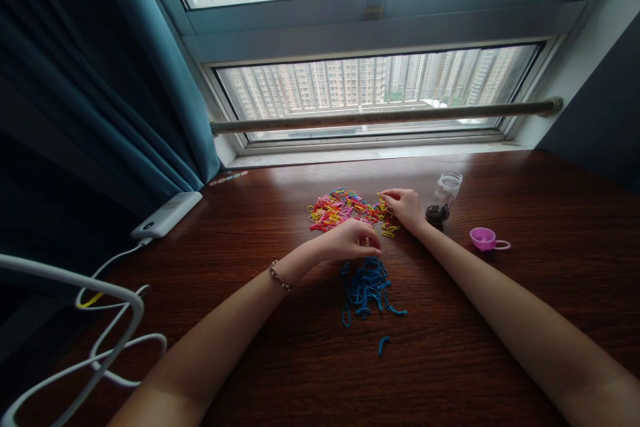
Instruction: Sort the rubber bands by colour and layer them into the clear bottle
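My left hand [353,240], fingers curled, hovers between a multicoloured pile of small rubber bands [333,210] and a heap of blue bands [367,287]. A speck of yellow shows among its fingers, too small to make out. At the right side of the multicoloured pile, my right hand [406,207] pinches with thumb and fingertips, and a bit of yellow rubber band shows there. Several yellow bands [390,229] lie just below that hand. One short blue band [383,345] rests alone, nearer to me.
Right of my right hand are a clear jar [449,188], a dark lump [437,214] and a pink cup with a handle [483,238]. A white power bank [167,215] with a looped white cable [120,293] occupies the left, beside a blue curtain [165,80]. A window bar [390,118] crosses behind.
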Demonstrator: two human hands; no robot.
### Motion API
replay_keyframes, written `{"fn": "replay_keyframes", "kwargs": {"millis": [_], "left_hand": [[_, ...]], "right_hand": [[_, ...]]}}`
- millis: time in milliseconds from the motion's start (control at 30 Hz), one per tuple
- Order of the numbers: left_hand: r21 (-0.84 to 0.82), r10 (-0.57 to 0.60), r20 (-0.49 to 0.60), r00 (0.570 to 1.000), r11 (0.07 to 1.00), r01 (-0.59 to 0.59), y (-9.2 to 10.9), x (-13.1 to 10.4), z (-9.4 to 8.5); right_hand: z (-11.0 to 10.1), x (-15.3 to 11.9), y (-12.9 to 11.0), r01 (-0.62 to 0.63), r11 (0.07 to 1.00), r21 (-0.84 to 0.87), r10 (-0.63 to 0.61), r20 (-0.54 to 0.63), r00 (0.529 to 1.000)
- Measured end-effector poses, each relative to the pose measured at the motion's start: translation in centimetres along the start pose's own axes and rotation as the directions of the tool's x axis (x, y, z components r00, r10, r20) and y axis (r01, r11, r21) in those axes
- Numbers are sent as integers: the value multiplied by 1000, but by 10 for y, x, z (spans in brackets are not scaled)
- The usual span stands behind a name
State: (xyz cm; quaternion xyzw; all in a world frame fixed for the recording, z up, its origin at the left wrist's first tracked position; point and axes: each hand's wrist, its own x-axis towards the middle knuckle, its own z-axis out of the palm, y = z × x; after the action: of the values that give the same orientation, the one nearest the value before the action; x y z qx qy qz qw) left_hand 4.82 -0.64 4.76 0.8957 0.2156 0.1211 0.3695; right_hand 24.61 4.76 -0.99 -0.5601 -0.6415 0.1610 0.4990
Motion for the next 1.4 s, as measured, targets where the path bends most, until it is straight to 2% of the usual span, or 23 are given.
{"fn": "replay_keyframes", "kwargs": {"millis": [33, 100, 267, 333, 367, 400, 433, 467, 500, 533, 567, 633, 733, 800, 900, 1100, 1167, 1267, 1400], "left_hand": [[24, 9, -41, 999, 1000, -9, -1, 0, -1], [55, 22, -39, 999, 998, -20, -1, 0, 0], [-46, -7, 172, 985, 999, 15, 0, -1, 6], [-70, -27, 165, 986, 997, 39, -2, 0, 5], [-46, -36, 87, 996, 998, 40, -5, 1, 4], [0, -39, -36, 999, 999, 39, -9, 2, 1], [68, -28, -186, 982, 997, 42, -15, 3, -3], [146, -10, -345, 938, 987, 65, -22, 3, -7], [222, 20, -450, 893, 971, 90, -30, 2, -11], [302, 52, -509, 859, 945, 122, -38, 1, -15], [378, 71, -529, 846, 912, 160, -47, 0, -18], [475, 29, -527, 849, 838, 267, -63, -3, -22], [473, -125, -530, 838, 777, 415, -80, -5, -21], [456, -171, -534, 828, 767, 452, -84, -4, -19], [455, -166, -548, 820, 763, 459, -86, -3, -16], [470, -130, -649, 749, 707, 529, -83, -4, -16], [497, -100, -629, 771, 711, 498, -82, -5, -16], [533, -79, -554, 829, 731, 426, -82, -5, -16], [507, -122, -547, 828, 739, 444, -84, -4, -15]], "right_hand": [[-1, 0, -1, -24, 999, 28, 25, -14, 1000], [-2, 1, -1, -52, 996, 65, 55, -37, 998], [-1, 1, 1, -57, 993, 103, 64, -57, 996], [-1, 1, 0, -63, 988, 139, 72, -58, 996], [-1, 1, -1, -69, 986, 155, 78, -57, 995], [-1, 1, -1, -74, 983, 165, 84, -57, 995], [-1, 0, -2, -78, 983, 168, 88, -56, 995], [-1, 0, -3, -79, 983, 165, 89, -52, 995], [-1, 0, -4, -78, 984, 159, 86, -48, 995], [-1, -1, -6, -75, 985, 156, 83, -42, 996], [-1, -1, -7, -73, 984, 163, 79, -30, 996], [-1, -2, -10, -82, 973, 214, 80, 16, 997], [1, -4, -15, -122, 936, 331, 88, 117, 989], [2, -6, -19, -144, 920, 365, 90, 161, 983], [4, -7, -22, -150, 921, 361, 89, 181, 980], [4, -8, -17, -130, 936, 328, 80, 162, 984], [4, -8, -17, -130, 941, 314, 82, 162, 983], [4, -9, -18, -118, 949, 292, 71, 166, 984], [5, -10, -21, -117, 949, 292, 71, 166, 984]]}}
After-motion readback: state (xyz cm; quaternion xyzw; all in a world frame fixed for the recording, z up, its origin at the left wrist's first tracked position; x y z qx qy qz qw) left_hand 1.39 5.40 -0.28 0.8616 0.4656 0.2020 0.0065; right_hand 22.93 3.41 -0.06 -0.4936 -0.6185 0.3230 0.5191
